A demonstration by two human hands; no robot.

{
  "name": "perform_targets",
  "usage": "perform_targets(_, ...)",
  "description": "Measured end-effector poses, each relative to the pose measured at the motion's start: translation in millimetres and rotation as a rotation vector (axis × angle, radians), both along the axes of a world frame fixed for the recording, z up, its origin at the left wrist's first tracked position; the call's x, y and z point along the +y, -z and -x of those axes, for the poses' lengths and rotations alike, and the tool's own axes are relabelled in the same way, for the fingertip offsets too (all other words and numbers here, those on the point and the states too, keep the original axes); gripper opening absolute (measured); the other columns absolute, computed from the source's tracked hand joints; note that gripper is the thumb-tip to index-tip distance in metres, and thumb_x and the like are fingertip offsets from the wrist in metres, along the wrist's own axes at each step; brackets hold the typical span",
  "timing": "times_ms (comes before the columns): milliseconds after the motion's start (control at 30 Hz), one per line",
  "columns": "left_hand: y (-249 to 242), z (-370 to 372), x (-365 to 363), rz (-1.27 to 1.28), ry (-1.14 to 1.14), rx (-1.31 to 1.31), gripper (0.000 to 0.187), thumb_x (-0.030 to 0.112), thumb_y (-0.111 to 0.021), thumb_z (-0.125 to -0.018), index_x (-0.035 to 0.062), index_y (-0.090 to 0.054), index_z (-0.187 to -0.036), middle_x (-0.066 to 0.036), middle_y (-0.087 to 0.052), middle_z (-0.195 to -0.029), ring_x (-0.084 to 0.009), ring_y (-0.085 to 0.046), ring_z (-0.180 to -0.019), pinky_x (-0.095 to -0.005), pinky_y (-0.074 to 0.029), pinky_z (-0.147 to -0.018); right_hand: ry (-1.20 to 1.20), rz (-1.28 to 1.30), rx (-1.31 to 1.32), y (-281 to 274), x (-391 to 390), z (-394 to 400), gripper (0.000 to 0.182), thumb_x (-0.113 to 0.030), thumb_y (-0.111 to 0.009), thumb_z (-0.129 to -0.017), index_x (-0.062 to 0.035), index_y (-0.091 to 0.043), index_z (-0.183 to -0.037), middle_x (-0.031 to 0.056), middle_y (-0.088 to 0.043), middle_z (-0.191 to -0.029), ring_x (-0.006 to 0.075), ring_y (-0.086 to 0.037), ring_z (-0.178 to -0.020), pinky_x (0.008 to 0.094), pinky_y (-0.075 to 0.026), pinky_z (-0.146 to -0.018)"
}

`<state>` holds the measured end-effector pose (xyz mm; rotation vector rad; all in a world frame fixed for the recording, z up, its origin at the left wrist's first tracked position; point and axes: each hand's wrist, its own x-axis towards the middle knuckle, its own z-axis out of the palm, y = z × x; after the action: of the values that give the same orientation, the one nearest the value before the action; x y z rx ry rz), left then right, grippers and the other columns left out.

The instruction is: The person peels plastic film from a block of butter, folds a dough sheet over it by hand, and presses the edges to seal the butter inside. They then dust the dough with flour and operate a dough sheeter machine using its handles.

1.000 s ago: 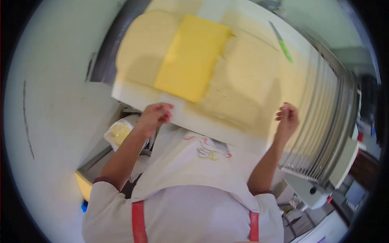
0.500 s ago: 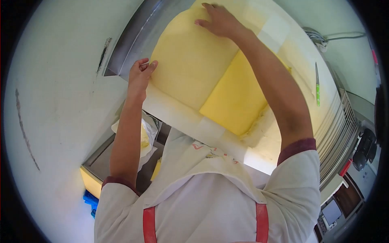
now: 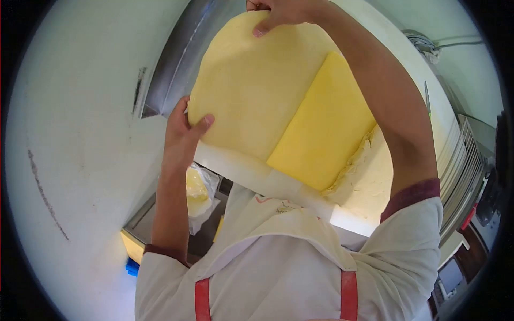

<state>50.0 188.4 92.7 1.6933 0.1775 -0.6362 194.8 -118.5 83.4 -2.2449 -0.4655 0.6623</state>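
A wide pale sheet of dough [image 3: 249, 80] lies on the white work surface, its rounded left end lifted at the edge. My left hand [image 3: 187, 125] grips the near left edge, thumb on top and fingers underneath. At the far edge my right hand [image 3: 276, 15] holds the dough the same way, its thumb on top and its fingers partly cut off by the frame. A brighter yellow slab that looks like butter [image 3: 326, 125] rests on the dough to the right. More dough [image 3: 367, 179] with a ragged edge shows beyond the slab.
A knife [image 3: 427, 96] lies at the right, partly hidden by my right arm. Beside it stand stacked metal racks [image 3: 466, 155]. Below the surface, a plastic bag with yellow contents [image 3: 198, 195] sits in an open drawer. A wall [image 3: 85, 134] runs along the left.
Both hands have closed on the dough's left edge, the left thumb moving onto its top. That edge has been raised. The camera view has shifted slightly.
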Motion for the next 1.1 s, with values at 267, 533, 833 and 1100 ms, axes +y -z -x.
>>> perform_targets(267, -92.0, 117.9, -92.6, -0.045, 0.395, -0.338, 0.041, -0.004, -0.066, -0.083, -0.0003, -0.050, -0.121, -0.011, -0.068, -0.100, -0.0103, -0.065, -0.092, -0.0258, -0.051, -0.080, 0.106, -0.319, 0.088, -78.0, -127.9, 137.6, 0.030, -0.006, -0.071, -0.076, -0.0013, -0.062, -0.105, 0.0076, -0.067, -0.101, 0.0193, -0.062, -0.098, 0.0320, -0.047, -0.090)
perform_targets(533, -42.9, 149.6, -164.6, -0.192, 1.193, -0.584, 0.040, 0.013, -0.071, -0.084, 0.0021, -0.059, -0.120, -0.017, -0.065, -0.116, -0.0264, -0.064, -0.109, -0.0363, -0.050, -0.091, 0.571, -0.086, -0.222, 1.4, -223.0, 272.8, 0.025, 0.002, -0.059, -0.082, -0.0020, -0.065, -0.106, 0.0068, -0.068, -0.104, 0.0175, -0.062, -0.101, 0.0326, -0.048, -0.093)
perform_targets(833, 4.9, -4.1, -272.1, -0.196, 0.950, -1.055, 0.026, 0.009, -0.063, -0.087, 0.0006, -0.064, -0.112, -0.015, -0.068, -0.109, -0.0269, -0.064, -0.101, -0.0340, -0.049, -0.087, 0.765, 0.200, -0.499, 50.0, -150.6, 272.7, 0.029, -0.020, -0.066, -0.087, -0.0014, -0.063, -0.110, 0.0163, -0.063, -0.115, 0.0319, -0.057, -0.110, 0.0405, -0.043, -0.097)
perform_targets(1100, 28.0, -51.2, -305.7, -0.015, 1.154, -0.496, 0.017, 0.006, -0.064, -0.088, 0.0013, -0.065, -0.104, -0.008, -0.064, -0.095, -0.0181, -0.060, -0.087, -0.0327, -0.051, -0.080, 0.989, -0.020, -0.337, -7.7, -124.4, 267.5, 0.020, -0.018, -0.071, -0.077, -0.0019, -0.060, -0.084, 0.0132, -0.064, -0.074, 0.0322, -0.062, -0.083, 0.0447, -0.046, -0.083)
